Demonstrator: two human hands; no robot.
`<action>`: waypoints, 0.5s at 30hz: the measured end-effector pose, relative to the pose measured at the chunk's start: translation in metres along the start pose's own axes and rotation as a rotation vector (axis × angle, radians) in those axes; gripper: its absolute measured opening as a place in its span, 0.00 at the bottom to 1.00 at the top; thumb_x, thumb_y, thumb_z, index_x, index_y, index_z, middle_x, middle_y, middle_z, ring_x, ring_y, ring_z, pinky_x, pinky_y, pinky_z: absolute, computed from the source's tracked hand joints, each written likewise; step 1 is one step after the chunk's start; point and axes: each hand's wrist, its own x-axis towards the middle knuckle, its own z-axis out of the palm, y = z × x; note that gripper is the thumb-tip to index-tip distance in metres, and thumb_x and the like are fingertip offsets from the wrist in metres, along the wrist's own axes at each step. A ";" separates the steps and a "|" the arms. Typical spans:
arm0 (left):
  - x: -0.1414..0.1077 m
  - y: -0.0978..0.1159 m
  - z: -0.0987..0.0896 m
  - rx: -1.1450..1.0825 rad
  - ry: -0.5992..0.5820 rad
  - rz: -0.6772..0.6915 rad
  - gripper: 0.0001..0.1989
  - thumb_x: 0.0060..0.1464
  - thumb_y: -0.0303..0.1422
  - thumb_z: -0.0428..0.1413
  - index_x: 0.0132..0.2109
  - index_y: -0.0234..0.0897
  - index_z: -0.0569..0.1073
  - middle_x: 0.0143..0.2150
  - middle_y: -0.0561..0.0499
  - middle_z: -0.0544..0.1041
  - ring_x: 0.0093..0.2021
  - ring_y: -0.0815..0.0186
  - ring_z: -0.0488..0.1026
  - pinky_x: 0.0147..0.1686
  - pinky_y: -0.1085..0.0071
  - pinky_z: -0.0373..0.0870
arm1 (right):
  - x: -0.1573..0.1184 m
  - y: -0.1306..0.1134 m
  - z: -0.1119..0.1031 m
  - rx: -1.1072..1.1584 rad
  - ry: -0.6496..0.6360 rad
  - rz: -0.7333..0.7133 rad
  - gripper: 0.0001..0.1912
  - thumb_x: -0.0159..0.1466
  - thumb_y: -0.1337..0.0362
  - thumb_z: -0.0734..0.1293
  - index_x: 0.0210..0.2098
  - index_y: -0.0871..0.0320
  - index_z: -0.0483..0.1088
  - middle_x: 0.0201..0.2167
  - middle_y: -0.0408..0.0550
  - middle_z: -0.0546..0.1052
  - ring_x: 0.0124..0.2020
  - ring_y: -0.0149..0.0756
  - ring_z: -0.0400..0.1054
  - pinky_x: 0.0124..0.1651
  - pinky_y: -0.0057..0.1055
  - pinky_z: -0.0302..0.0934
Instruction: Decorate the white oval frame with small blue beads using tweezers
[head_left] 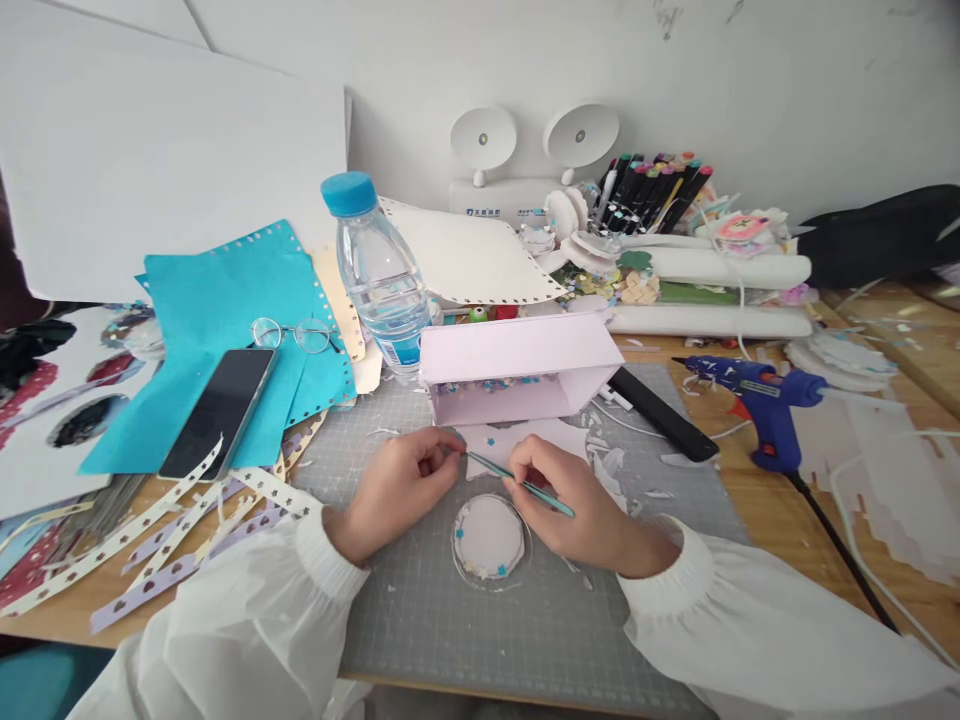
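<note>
My right hand (581,510) pinches tweezers (517,482) like a pen, tip by my curled left hand (394,485), which seems to pinch sth tiny. Disc (489,537) lies below, close for reach.

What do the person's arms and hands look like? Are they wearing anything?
Both arms wear puffy white sleeves gathered into ribbed, elastic-looking cuffs at the wrists. The left hand and right hand are bare: no gloves, and no rings or watch that I can see.
</note>
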 end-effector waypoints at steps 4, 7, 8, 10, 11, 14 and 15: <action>0.002 0.000 0.000 -0.019 -0.002 -0.012 0.11 0.54 0.33 0.51 0.40 0.36 0.76 0.19 0.57 0.67 0.21 0.70 0.62 0.22 0.76 0.56 | 0.000 0.000 0.000 0.000 -0.006 -0.012 0.11 0.61 0.75 0.60 0.31 0.54 0.55 0.27 0.40 0.62 0.27 0.30 0.56 0.30 0.28 0.54; 0.004 0.001 0.002 0.000 0.008 -0.029 0.10 0.54 0.35 0.52 0.38 0.36 0.76 0.19 0.57 0.69 0.21 0.70 0.63 0.22 0.76 0.56 | 0.001 0.000 -0.001 -0.013 -0.008 -0.021 0.11 0.61 0.75 0.60 0.31 0.54 0.54 0.27 0.40 0.61 0.26 0.29 0.56 0.30 0.28 0.53; 0.005 0.001 0.002 0.007 0.010 -0.033 0.10 0.54 0.36 0.52 0.37 0.36 0.76 0.19 0.56 0.69 0.21 0.70 0.63 0.22 0.76 0.55 | 0.001 0.000 -0.001 -0.017 -0.006 -0.024 0.11 0.61 0.75 0.60 0.31 0.54 0.54 0.27 0.40 0.61 0.26 0.30 0.56 0.30 0.28 0.53; 0.006 0.002 0.003 0.019 0.011 -0.035 0.10 0.54 0.36 0.52 0.36 0.36 0.76 0.18 0.56 0.69 0.20 0.70 0.63 0.22 0.75 0.55 | 0.001 0.000 -0.001 -0.021 -0.007 -0.027 0.11 0.61 0.75 0.60 0.32 0.54 0.55 0.27 0.40 0.61 0.27 0.30 0.56 0.30 0.28 0.53; 0.006 0.002 0.003 0.023 0.011 -0.033 0.11 0.55 0.36 0.52 0.36 0.36 0.75 0.18 0.56 0.69 0.20 0.70 0.63 0.22 0.75 0.55 | 0.001 0.000 -0.001 -0.019 -0.008 -0.027 0.11 0.61 0.75 0.60 0.32 0.54 0.55 0.27 0.40 0.62 0.27 0.30 0.56 0.30 0.28 0.53; 0.006 0.001 0.002 0.020 0.015 -0.021 0.10 0.56 0.35 0.51 0.36 0.35 0.74 0.18 0.57 0.69 0.19 0.70 0.62 0.22 0.75 0.55 | 0.000 0.000 -0.001 -0.009 -0.006 -0.019 0.10 0.61 0.75 0.60 0.32 0.54 0.55 0.28 0.40 0.62 0.27 0.30 0.56 0.31 0.28 0.53; 0.005 0.001 0.002 0.001 0.012 -0.015 0.10 0.56 0.36 0.50 0.36 0.35 0.73 0.17 0.57 0.68 0.19 0.71 0.61 0.22 0.76 0.54 | 0.000 0.000 -0.001 -0.004 0.001 -0.018 0.10 0.61 0.75 0.61 0.32 0.54 0.55 0.28 0.40 0.62 0.27 0.30 0.56 0.31 0.28 0.53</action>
